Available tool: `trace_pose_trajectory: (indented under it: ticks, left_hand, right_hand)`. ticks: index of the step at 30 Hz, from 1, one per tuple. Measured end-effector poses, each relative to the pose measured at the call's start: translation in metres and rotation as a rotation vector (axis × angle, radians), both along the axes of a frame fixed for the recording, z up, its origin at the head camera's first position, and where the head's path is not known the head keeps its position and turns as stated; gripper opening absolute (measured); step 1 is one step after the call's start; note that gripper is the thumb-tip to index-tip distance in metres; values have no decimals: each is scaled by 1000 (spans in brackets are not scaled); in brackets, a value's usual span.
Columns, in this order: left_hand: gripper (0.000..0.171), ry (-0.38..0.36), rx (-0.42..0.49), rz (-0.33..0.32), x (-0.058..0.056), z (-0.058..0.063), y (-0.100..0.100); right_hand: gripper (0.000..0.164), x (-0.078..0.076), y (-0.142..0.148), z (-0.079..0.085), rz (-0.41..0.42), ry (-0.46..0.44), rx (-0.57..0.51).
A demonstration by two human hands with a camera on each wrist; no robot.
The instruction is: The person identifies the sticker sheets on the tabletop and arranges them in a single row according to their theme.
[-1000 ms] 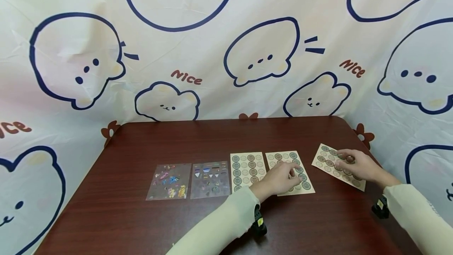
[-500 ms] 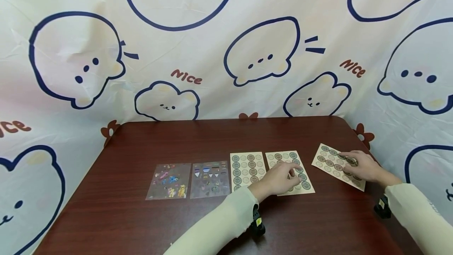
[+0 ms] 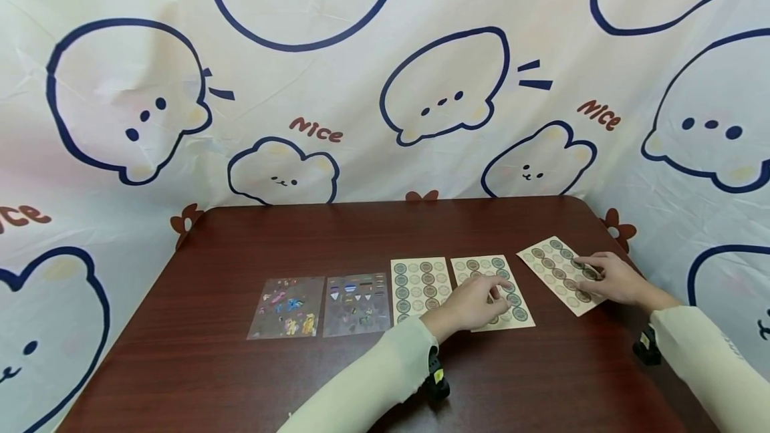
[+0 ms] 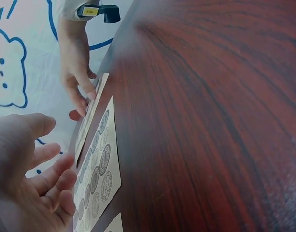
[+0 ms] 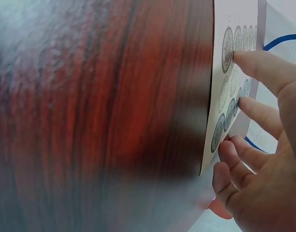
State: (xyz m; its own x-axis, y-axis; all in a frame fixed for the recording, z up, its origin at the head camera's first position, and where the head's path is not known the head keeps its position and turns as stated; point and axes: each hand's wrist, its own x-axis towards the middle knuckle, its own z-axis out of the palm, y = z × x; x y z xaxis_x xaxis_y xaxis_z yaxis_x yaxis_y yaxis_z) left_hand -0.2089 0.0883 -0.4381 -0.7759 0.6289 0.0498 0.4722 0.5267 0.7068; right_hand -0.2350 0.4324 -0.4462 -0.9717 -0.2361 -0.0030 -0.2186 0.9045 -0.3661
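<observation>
On the right of the table lies a tilted cream sheet of round, coin-like stickers (image 3: 550,266). My right hand (image 3: 619,279) presses on it; in the right wrist view the thumb and a fingertip (image 5: 242,58) touch its face. Next to it is a second cream sticker sheet (image 3: 520,313), lying straighter. My left hand (image 3: 472,305) is over this one, covering part of it, with its fingers loosely curled round nothing in the left wrist view. A third cream sheet (image 3: 421,279) lies to the left, its lower corner hidden by the left wrist.
Two clear sheets with small colourful stickers lie further left, one with coloured figures (image 3: 289,309) and one with small shapes (image 3: 357,306). All rest on a dark red wooden table (image 3: 228,379). A printed cloth (image 3: 361,99) hangs behind and at the sides.
The right-hand sheet has slid leftward and turned slightly clockwise under my right hand, nearing the middle sheet. My left hand has stayed in place.
</observation>
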Motion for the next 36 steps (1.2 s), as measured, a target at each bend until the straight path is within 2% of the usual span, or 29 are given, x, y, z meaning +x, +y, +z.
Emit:
trace_pose_trajectory:
  ticks: [9, 15, 21, 27, 30, 36]
  left_hand:
    - [38, 1, 14, -20, -1, -1, -1]
    - [37, -10, 23, -15, -2, -2, 0]
    - [37, -34, 28, -14, -3, -1, 2]
    - [39, -23, 33, 2, -3, 0, 8]
    - [38, 10, 18, 19, -2, 0, 13]
    - [36, 180, -88, 25, 4, 2, 25]
  right_hand:
    - [61, -5, -3, -4, -28, 27, -3]
    - [63, -7, -8, -4, -77, -9, -13]
    - [65, -11, -10, -5, -64, -7, -20]
    - [65, -11, -8, -7, -57, 15, -17]
    - [63, -9, -5, -9, -58, 24, -22]
    - [63, 2, -1, -11, -53, 9, -63]
